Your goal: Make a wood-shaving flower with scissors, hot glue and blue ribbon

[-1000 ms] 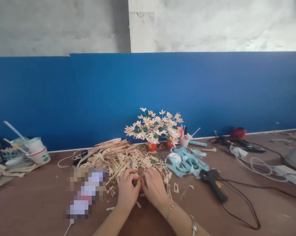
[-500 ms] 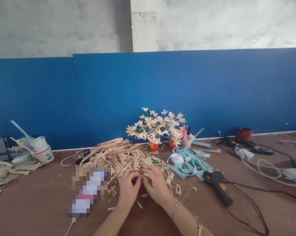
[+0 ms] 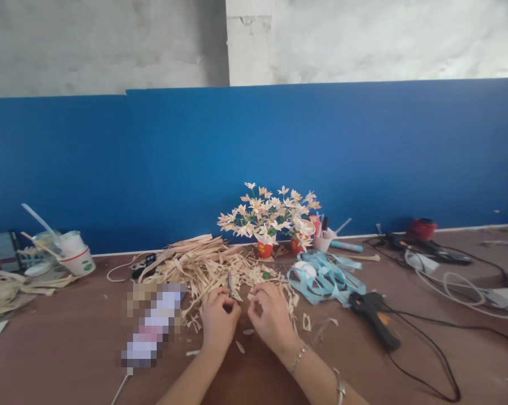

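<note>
My left hand (image 3: pixel 219 322) is closed round a pair of scissors (image 3: pixel 229 281); their narrow dark blade points away from me, and the fingers mostly hide the dark handle. A short gap separates it from my right hand (image 3: pixel 271 315), whose thumb and fingertips pinch a small pale husk piece (image 3: pixel 251 296), barely visible. Just beyond both hands lies a loose heap of dry pale husk strips (image 3: pixel 194 264). Small cut scraps (image 3: pixel 241 347) are scattered on the brown table near my wrists.
Behind the heap, pale handmade flowers (image 3: pixel 257 211) stand in red pots (image 3: pixel 265 249). To the right are blue ribbon (image 3: pixel 327 281), a black glue gun (image 3: pixel 378 320) and trailing cables. A blurred-out phone-like object (image 3: pixel 154 326) and a white cup (image 3: pixel 77 260) are on the left.
My hands have drawn slightly apart, the right one shifting a little to the right. More of the scissor blade shows. The view has tilted very slightly.
</note>
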Demonstrator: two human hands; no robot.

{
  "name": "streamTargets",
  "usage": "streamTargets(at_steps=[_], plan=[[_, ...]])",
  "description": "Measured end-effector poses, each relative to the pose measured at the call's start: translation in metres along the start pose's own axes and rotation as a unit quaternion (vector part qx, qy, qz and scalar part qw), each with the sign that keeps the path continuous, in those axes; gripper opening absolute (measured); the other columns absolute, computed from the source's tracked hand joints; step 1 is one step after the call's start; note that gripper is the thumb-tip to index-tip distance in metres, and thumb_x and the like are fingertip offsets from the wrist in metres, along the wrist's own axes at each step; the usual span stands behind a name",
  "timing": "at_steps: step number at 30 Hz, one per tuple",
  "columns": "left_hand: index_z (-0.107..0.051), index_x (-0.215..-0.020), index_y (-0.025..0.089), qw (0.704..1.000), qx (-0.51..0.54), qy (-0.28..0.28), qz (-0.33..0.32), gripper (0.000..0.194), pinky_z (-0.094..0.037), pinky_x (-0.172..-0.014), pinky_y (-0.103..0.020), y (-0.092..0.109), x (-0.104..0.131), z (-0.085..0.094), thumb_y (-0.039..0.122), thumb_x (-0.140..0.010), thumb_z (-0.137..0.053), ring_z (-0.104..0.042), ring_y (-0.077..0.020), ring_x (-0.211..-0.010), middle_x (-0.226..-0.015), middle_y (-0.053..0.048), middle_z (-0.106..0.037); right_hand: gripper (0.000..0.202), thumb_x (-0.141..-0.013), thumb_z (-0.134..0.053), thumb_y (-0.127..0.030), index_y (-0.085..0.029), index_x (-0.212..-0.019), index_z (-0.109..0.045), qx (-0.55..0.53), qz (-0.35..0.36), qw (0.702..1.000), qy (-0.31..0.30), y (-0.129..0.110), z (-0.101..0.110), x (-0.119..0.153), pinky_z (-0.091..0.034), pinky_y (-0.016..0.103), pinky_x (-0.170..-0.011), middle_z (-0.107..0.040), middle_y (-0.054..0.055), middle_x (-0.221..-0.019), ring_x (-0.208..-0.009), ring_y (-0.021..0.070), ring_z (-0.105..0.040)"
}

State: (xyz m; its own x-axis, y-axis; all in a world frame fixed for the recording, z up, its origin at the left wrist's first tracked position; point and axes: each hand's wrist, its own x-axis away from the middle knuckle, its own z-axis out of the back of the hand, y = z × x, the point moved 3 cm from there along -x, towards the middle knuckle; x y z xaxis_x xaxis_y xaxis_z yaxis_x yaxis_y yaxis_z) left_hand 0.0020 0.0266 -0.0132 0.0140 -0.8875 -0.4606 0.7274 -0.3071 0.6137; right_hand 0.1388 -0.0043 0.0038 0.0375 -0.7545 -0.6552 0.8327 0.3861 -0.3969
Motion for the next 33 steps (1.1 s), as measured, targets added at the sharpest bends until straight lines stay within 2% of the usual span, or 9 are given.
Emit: streamTargets(at_steps=[2,4,7,10,15,18,22,28,33], plan=[[-0.063,-0.056,0.02,1.0,0.004,-0.001,-0.003,0.012,-0.041,-0.079,-0.04,-0.005,-0.003,0.003,0.019,-0.067,-0.057,-0.054,-0.0249,-0.091,-0.088,-0.005,-0.062,0.014,-0.075,-0.047,-0.007,-0.017,-0.071,-0.056,0.019,-0.029,0.999,-0.023,0.007,0.002,-0.002,-0.031,0.032,-0.076,-0.058,0.005,-0.084,-0.085,0.0183,-0.049],[-0.065,-0.062,0.021,0.999,0.013,-0.009,-0.03,0.013,-0.041,-0.079,-0.039,-0.006,-0.005,0.006,0.024,-0.071,-0.056,-0.054,-0.0241,-0.089,-0.087,-0.005,-0.063,0.017,-0.079,-0.047,-0.01,-0.017,-0.069,-0.058,0.043,-0.032,0.995,-0.08,0.014,0.003,-0.003,-0.03,0.031,-0.074,-0.058,0.004,-0.084,-0.084,0.0181,-0.049],[-0.066,-0.068,0.021,0.996,0.02,-0.038,-0.082,0.018,-0.041,-0.079,-0.038,-0.001,-0.004,0.007,0.027,-0.077,-0.051,-0.054,-0.0223,-0.086,-0.086,-0.005,-0.062,0.018,-0.079,-0.049,-0.011,-0.018,-0.068,-0.061,0.074,0.006,0.982,-0.172,0.02,0.0,-0.002,-0.03,0.031,-0.072,-0.058,0.004,-0.084,-0.084,0.0188,-0.048],[-0.065,-0.068,0.021,0.991,0.024,-0.071,-0.115,0.021,-0.042,-0.079,-0.037,0.003,-0.001,0.004,0.026,-0.079,-0.049,-0.054,-0.0208,-0.085,-0.084,-0.005,-0.062,0.016,-0.075,-0.052,-0.011,-0.018,-0.066,-0.063,0.097,0.03,0.969,-0.225,0.021,-0.004,0.001,-0.029,0.032,-0.071,-0.058,0.005,-0.084,-0.083,0.0195,-0.047],[-0.066,-0.072,0.02,0.99,0.019,-0.075,-0.114,0.018,-0.043,-0.078,-0.037,0.001,0.0,0.002,0.024,-0.079,-0.049,-0.054,-0.0206,-0.084,-0.085,-0.006,-0.061,0.013,-0.071,-0.054,-0.01,-0.018,-0.076,-0.063,0.113,0.025,0.969,-0.219,0.018,0.002,0.0,-0.03,0.032,-0.073,-0.056,0.006,-0.089,-0.088,0.0203,-0.045],[-0.066,-0.071,0.02,0.99,0.022,-0.075,-0.114,0.018,-0.042,-0.078,-0.036,0.0,-0.001,0.003,0.024,-0.078,-0.05,-0.054,-0.0203,-0.084,-0.084,-0.005,-0.061,0.006,-0.07,-0.057,-0.017,-0.017,-0.069,-0.063,0.097,0.034,0.962,-0.252,0.013,0.006,0.001,-0.03,0.031,-0.075,-0.055,0.005,-0.087,-0.087,0.0197,-0.045],[-0.065,-0.07,0.02,0.99,0.026,-0.075,-0.118,0.017,-0.042,-0.077,-0.036,0.001,-0.002,0.005,0.023,-0.078,-0.051,-0.054,-0.0201,-0.083,-0.083,-0.005,-0.061,0.008,-0.068,-0.059,-0.023,-0.016,-0.067,-0.063,0.114,0.038,0.95,-0.287,0.009,0.003,0.004,-0.029,0.033,-0.076,-0.055,0.005,-0.085,-0.087,0.0207,-0.044],[-0.066,-0.07,0.021,0.988,0.04,-0.094,-0.119,0.016,-0.043,-0.077,-0.036,0.004,0.0,0.003,0.019,-0.076,-0.051,-0.054,-0.0204,-0.083,-0.082,-0.005,-0.061,0.007,-0.066,-0.056,-0.018,-0.016,-0.067,-0.062,0.119,0.024,0.951,-0.283,0.012,-0.005,0.006,-0.03,0.032,-0.075,-0.055,0.007,-0.085,-0.087,0.0209,-0.045],[-0.067,-0.079,0.023,0.973,0.069,-0.153,-0.158,0.022,-0.042,-0.08,-0.036,0.01,0.004,0.002,0.009,-0.068,-0.053,-0.052,-0.0204,-0.088,-0.086,-0.004,-0.06,0.009,-0.065,-0.055,-0.011,-0.017,-0.064,-0.062,0.064,0.018,0.966,-0.25,0.013,-0.004,0.004,-0.032,0.03,-0.074,-0.055,0.005,-0.081,-0.085,0.0191,-0.046]])
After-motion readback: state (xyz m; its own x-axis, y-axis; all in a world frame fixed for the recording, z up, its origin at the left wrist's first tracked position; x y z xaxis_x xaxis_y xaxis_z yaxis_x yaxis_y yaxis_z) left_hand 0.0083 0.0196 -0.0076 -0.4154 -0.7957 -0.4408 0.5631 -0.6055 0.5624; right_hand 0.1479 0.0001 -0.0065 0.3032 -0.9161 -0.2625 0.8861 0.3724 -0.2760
